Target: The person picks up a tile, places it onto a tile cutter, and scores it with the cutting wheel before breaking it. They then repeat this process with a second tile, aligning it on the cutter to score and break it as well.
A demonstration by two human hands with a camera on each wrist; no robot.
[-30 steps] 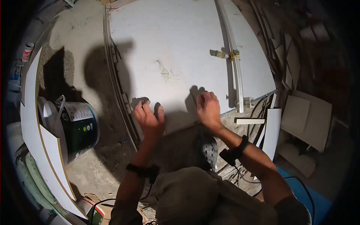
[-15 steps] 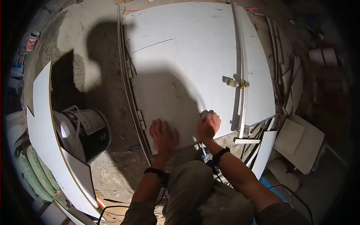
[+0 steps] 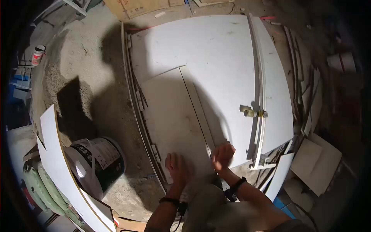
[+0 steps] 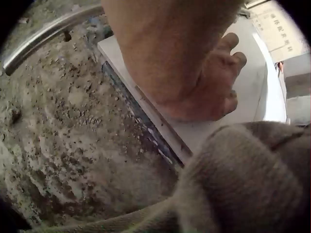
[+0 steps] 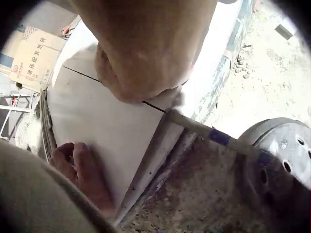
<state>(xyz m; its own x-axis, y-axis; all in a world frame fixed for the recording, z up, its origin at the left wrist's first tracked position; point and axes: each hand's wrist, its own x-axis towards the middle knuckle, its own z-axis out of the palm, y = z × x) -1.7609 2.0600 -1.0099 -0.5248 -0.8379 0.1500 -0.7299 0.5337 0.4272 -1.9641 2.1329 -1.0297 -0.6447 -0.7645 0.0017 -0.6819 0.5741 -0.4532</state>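
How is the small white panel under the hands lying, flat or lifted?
Flat: the small panel lies on the big board, left hand palm-down on its near end, no edge raised.

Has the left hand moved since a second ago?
Yes. The left hand, then lifted with fingers curled, has come down flat onto the white panel, close to its near edge.

The flat rectangular laminate panel (image 3: 201,58) is plain white, crossed by thin dark cut lines. At eight o'clock, the round plastic bucket (image 3: 106,164) is black with a white printed label. The rough concrete floor (image 3: 77,69) is speckled grey. At twelve o'clock, the flattened cardboard box (image 3: 139,5) is tan with red print.
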